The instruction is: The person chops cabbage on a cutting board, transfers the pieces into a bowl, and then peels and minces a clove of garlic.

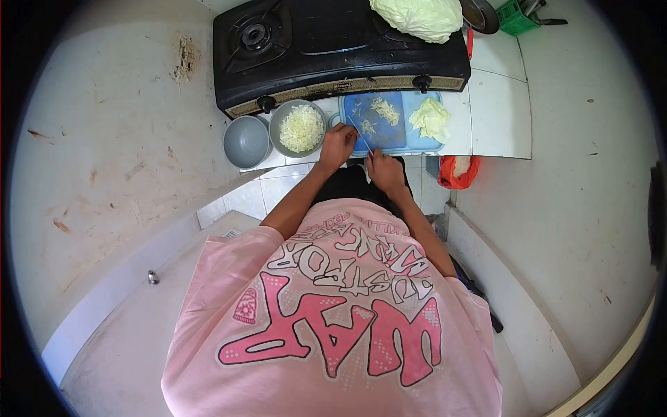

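My right hand (pixel 384 171) is closed round the handle of a knife (pixel 363 139), whose thin blade points away and to the left over the blue cutting board (pixel 389 147). My left hand (pixel 338 146) is at the board's left edge, fingers curled together close beside the blade. Whether they touch the blade or pinch something is too small to tell. Shredded cabbage (pixel 385 111) lies in small heaps on the board. A few pale cabbage leaves (pixel 431 120) rest on its right part. Left of my left hand, a grey bowl (pixel 275 132) holds chopped cabbage (pixel 301 129).
A second grey bowl (pixel 246 142) stands at the far left. Behind the board is a black gas stove (pixel 333 42) with a large cabbage (pixel 424 17) on it. A red bag (pixel 455 179) hangs below the counter (pixel 500 115). A green basket (pixel 514 19) stands at the back right.
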A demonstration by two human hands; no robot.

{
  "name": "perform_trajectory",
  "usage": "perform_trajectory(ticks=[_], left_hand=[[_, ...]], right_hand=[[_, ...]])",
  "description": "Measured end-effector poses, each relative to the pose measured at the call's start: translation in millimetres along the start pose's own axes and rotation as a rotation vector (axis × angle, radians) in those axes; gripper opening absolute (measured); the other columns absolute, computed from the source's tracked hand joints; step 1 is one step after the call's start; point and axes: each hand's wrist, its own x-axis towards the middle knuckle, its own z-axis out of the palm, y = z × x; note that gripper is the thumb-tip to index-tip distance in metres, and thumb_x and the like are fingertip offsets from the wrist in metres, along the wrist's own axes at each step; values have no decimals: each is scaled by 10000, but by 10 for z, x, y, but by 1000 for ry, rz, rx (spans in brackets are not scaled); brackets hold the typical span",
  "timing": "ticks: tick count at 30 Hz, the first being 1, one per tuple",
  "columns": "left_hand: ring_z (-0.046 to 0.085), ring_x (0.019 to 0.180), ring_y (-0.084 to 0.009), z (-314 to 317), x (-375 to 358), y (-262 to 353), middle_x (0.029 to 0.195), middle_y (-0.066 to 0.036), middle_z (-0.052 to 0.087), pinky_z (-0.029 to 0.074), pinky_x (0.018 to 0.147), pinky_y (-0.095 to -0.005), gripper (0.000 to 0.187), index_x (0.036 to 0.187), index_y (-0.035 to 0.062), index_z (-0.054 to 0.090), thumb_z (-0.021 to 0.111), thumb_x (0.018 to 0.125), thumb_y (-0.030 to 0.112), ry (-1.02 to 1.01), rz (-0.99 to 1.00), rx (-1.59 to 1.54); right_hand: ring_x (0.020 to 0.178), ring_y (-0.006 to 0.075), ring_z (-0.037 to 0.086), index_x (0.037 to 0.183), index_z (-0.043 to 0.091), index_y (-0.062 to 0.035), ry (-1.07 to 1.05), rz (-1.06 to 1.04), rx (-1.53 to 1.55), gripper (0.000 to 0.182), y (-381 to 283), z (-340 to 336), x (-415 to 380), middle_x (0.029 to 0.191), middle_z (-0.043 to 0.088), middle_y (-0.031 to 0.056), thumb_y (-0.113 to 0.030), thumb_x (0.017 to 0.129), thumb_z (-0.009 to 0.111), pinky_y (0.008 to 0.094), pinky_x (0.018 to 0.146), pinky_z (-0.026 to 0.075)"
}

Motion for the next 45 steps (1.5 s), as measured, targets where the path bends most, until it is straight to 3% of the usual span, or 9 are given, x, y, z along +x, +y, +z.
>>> perform_trajectory(ticks=[23, 35, 38, 45], left_hand=[[702, 718, -265, 29, -10, -36, 862, -157, 673, 570, 664, -366, 75, 904, -8, 706, 683, 839, -40, 9, -8, -14], [686, 718, -331, 32, -18, -70, 860, -173, 664, 559, 657, -408, 72, 911, 2, 704, 694, 841, -12, 5, 38, 21], [708, 763, -286, 10, -28, -54, 891, -161, 690, 565, 686, -376, 85, 932, -12, 716, 694, 851, -6, -29, 17, 57], [715, 828, -283, -58, -87, 17, 970, -168, 684, 590, 761, -363, 187, 1027, -22, 700, 685, 840, -24, -60, 53, 9]], right_hand=[[686, 417, 712, 951, 577, -4, 8, 53, 25, 323, -87, 34, 106, 718, 691, 234, -321, 1004, 545, 510, 632, 585], [676, 426, 708, 940, 584, 2, 11, 18, 17, 330, -70, 64, 119, 709, 685, 245, -312, 1017, 521, 518, 620, 581], [656, 436, 699, 930, 577, 8, 43, 10, 22, 339, -84, 110, 186, 696, 675, 258, -316, 1016, 527, 524, 600, 574], [668, 434, 704, 925, 581, 8, 50, 21, 19, 344, -89, 98, 171, 701, 678, 259, -319, 1019, 524, 519, 600, 578]])
